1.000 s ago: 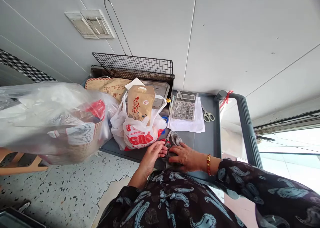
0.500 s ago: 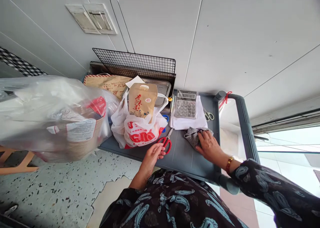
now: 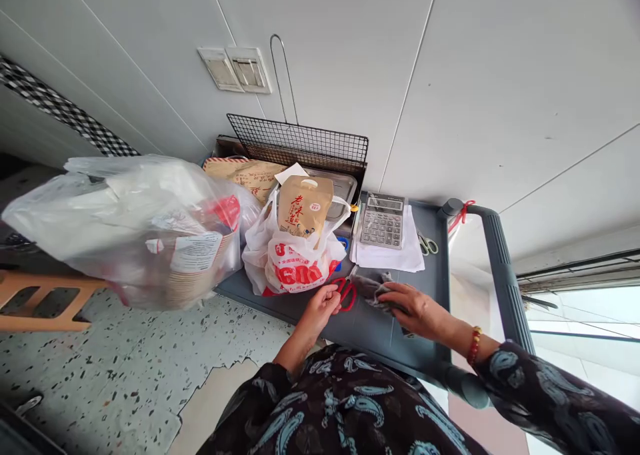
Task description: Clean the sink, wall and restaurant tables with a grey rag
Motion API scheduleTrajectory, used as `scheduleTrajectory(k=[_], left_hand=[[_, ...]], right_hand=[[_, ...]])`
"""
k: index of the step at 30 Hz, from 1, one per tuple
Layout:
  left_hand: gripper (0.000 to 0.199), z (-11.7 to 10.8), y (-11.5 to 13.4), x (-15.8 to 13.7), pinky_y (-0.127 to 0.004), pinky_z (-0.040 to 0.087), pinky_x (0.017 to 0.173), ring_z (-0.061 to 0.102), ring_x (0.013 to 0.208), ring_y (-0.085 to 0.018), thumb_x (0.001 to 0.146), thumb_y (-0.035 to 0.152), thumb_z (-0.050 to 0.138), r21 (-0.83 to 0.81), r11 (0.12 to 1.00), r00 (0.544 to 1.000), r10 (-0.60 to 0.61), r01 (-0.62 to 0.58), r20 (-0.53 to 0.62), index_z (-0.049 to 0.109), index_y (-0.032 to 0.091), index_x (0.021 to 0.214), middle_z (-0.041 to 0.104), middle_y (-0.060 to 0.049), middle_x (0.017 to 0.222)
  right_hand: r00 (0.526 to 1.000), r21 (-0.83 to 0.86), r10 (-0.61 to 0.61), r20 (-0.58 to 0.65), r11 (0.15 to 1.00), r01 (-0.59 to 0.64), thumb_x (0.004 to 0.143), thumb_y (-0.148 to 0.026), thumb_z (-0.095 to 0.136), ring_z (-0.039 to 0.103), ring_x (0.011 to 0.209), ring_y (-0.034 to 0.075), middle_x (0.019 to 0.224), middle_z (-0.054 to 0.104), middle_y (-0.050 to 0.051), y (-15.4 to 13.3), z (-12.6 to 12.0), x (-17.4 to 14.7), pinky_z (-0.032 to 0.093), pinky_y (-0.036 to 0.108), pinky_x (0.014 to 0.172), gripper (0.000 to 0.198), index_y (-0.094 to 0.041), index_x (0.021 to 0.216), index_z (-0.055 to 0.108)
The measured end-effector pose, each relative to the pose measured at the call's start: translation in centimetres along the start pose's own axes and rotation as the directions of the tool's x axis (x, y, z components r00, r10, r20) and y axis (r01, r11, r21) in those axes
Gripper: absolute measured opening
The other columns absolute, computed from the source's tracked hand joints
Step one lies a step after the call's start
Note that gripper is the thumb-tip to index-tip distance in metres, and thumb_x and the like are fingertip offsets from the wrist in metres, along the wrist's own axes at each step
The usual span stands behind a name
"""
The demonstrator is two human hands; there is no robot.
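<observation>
My left hand (image 3: 321,308) is closed at the front edge of the grey cart top (image 3: 373,325), its fingers curled at the red handle of a pair of scissors (image 3: 347,295). The blades point away from me. My right hand (image 3: 413,307) is closed over a bunched grey cloth (image 3: 369,290), which lies on the cart top just right of the scissors. Part of the cloth is hidden under my fingers. A calculator (image 3: 383,223) rests on white papers (image 3: 413,255) behind the cloth. Left of the scissors stands a white plastic bag (image 3: 260,262) with a brown paper pouch (image 3: 305,205) in it.
A large clear plastic bag (image 3: 125,222) with stacked paper bowls is on the left. A wire grill rack (image 3: 300,142) leans on the wall at the back. Pale-handled scissors (image 3: 429,244) lie right of the papers. The cart's handle (image 3: 507,275) rises at the right.
My right hand has moved left across the cart top with the cloth, toward the red scissors. My left hand stays by the scissors' handle. The view has shifted a little.
</observation>
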State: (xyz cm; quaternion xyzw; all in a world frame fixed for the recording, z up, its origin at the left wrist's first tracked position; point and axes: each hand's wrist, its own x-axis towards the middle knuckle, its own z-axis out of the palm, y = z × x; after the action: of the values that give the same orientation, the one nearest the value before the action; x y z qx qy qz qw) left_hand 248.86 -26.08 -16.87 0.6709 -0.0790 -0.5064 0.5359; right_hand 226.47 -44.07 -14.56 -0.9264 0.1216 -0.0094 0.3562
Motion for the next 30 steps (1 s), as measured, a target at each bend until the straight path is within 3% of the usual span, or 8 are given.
scheduleTrajectory(k=[4, 8, 12, 16, 19, 23, 26, 30], left_hand=[[0.068, -1.0, -0.4, -0.9, -0.033, 0.051, 0.074, 0.068, 0.080, -0.019, 0.061, 0.062, 0.082, -0.011, 1.000, 0.999, -0.027, 0.027, -0.029, 0.066, 0.017, 0.110, 0.069, -0.009, 0.102], [0.061, -3.1, -1.0, -2.5, -0.032, 0.051, 0.073, 0.068, 0.080, -0.019, 0.068, 0.061, 0.078, -0.034, 0.999, 0.997, -0.039, 0.037, -0.073, 0.067, 0.017, 0.108, 0.071, -0.009, 0.098], [0.056, -4.1, -0.3, -4.4, -0.032, 0.051, 0.072, 0.068, 0.078, -0.019, 0.068, 0.059, 0.079, -0.074, 0.996, 0.986, -0.053, 0.042, -0.158, 0.069, 0.017, 0.105, 0.072, -0.008, 0.094], [0.052, -5.5, 0.6, -6.2, -0.029, 0.049, 0.074, 0.066, 0.082, -0.018, 0.070, 0.056, 0.078, -0.113, 0.994, 0.964, -0.023, -0.007, -0.266, 0.071, 0.017, 0.104, 0.073, -0.007, 0.093], [0.047, -7.9, 0.6, -7.8, -0.027, 0.049, 0.076, 0.065, 0.086, -0.017, 0.071, 0.053, 0.078, -0.159, 0.982, 0.923, 0.035, -0.104, -0.384, 0.072, 0.017, 0.102, 0.074, -0.006, 0.096], [0.052, -11.6, -1.0, -10.0, -0.028, 0.050, 0.071, 0.065, 0.075, -0.016, 0.068, 0.056, 0.079, -0.250, 0.962, 0.860, -0.033, -0.112, -0.509, 0.069, 0.016, 0.100, 0.072, -0.004, 0.085], [0.055, -13.5, -2.5, -11.2, -0.029, 0.050, 0.069, 0.065, 0.071, -0.015, 0.067, 0.059, 0.079, -0.308, 0.948, 0.855, -0.088, -0.086, -0.511, 0.068, 0.016, 0.100, 0.070, -0.004, 0.082], [0.054, -16.2, -3.3, -12.4, -0.028, 0.049, 0.069, 0.065, 0.071, -0.014, 0.070, 0.059, 0.078, -0.345, 0.937, 0.877, -0.112, -0.064, -0.466, 0.067, 0.016, 0.100, 0.069, -0.003, 0.082]], right_hand=[[0.991, -0.106, 0.135, 0.004, 0.985, -0.134, 0.076, -0.021, 0.066, 0.055, 0.123, 0.037, 0.136, 0.056, 0.022, 0.7, 2.8, -2.7, 0.049, 0.057, 0.104, 0.055, -0.016, 0.131, 0.062], [0.986, 0.034, -0.028, 0.167, 0.999, 0.022, 0.080, -0.022, 0.066, 0.058, 0.115, 0.029, 0.131, 0.058, 0.016, -2.4, 6.2, -2.6, 0.052, 0.046, 0.101, 0.050, -0.019, 0.130, 0.063], [0.942, 0.204, -0.228, 0.246, 0.962, 0.179, 0.088, -0.015, 0.055, 0.061, 0.110, 0.023, 0.122, 0.064, 0.011, -5.8, 6.5, 1.8, 0.053, 0.037, 0.098, 0.037, -0.022, 0.122, 0.067], [0.904, 0.293, -0.409, 0.128, 0.886, 0.360, 0.087, -0.011, 0.057, 0.059, 0.118, 0.023, 0.127, 0.063, 0.013, -9.2, 6.7, 8.0, 0.051, 0.036, 0.102, 0.044, -0.020, 0.130, 0.061], [0.899, 0.189, -0.431, 0.083, 0.892, 0.410, 0.086, -0.012, 0.057, 0.057, 0.124, 0.027, 0.135, 0.058, 0.017, -10.9, 9.3, 10.7, 0.050, 0.045, 0.105, 0.048, -0.017, 0.134, 0.058], [0.933, -0.039, -0.354, 0.066, 0.933, 0.357, 0.082, -0.016, 0.061, 0.048, 0.135, 0.037, 0.148, 0.047, 0.024, -10.6, 14.2, 10.7, 0.046, 0.057, 0.109, 0.057, -0.012, 0.139, 0.054], [0.933, -0.122, -0.352, 0.075, 0.925, 0.359, 0.075, -0.014, 0.064, 0.042, 0.140, 0.040, 0.154, 0.041, 0.024, -10.1, 16.9, 10.2, 0.044, 0.058, 0.110, 0.072, -0.012, 0.145, 0.048], [0.910, -0.178, -0.404, 0.092, 0.893, 0.414, 0.072, -0.002, 0.051, 0.044, 0.140, 0.035, 0.152, 0.045, 0.020, -11.1, 19.4, 11.9, 0.043, 0.055, 0.111, 0.075, -0.015, 0.145, 0.048]])
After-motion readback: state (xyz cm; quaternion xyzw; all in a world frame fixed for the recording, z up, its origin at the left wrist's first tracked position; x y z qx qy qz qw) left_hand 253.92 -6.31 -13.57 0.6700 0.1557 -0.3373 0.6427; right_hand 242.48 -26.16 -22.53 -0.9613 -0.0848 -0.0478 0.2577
